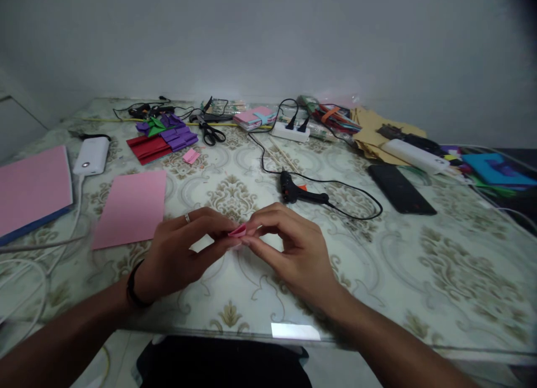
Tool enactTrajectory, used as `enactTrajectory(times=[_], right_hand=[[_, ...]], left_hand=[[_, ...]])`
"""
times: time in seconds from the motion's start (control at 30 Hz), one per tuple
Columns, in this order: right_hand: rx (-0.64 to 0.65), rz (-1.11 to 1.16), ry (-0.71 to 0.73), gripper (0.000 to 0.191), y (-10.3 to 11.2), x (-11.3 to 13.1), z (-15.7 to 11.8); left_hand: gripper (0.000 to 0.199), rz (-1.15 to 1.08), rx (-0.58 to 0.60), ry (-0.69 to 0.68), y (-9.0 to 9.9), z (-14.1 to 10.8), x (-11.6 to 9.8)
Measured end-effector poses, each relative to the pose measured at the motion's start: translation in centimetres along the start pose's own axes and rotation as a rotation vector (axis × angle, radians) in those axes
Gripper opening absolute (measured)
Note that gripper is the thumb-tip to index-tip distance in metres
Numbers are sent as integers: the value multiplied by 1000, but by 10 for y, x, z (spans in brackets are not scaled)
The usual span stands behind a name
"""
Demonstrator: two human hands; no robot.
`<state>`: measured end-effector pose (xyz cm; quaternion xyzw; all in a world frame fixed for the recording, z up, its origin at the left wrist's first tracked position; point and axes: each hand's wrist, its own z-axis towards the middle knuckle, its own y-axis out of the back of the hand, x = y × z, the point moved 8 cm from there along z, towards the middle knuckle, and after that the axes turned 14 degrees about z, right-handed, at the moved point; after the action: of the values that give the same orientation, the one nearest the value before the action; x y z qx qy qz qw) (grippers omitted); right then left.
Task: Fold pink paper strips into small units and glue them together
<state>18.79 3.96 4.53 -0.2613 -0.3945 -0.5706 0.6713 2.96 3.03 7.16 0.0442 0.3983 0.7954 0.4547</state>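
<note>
Between the fingertips of both hands is a small folded piece of pink paper [238,231], held just above the table near its front. My left hand [180,248], with a ring and a dark wristband, pinches its left end. From the other side my right hand [289,248] pinches the right end between thumb and fingers. Much of the paper is hidden behind the fingertips. A pink paper sheet [132,209] lies flat beside my left hand. Beyond my right hand rests a black glue gun [300,191] with its cord looping to the right.
At the back lie folded red paper [149,148], purple paper [180,136], scissors [211,133] and a white power strip [290,131] with plugs. A white power bank [92,155] and pink stack [36,192] are left. A black phone [400,189] lies right.
</note>
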Motion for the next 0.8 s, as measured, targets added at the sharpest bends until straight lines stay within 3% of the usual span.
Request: enactTrajectory(times=[0.33,0.8], right_hand=[[8,91,-79,9,-3,-7,-3],[-85,57,-109,8,1,-11,-5]], left_hand=[[18,-4,-83,-26,5,-1,0],[17,39,-16,26,1,-3,6]])
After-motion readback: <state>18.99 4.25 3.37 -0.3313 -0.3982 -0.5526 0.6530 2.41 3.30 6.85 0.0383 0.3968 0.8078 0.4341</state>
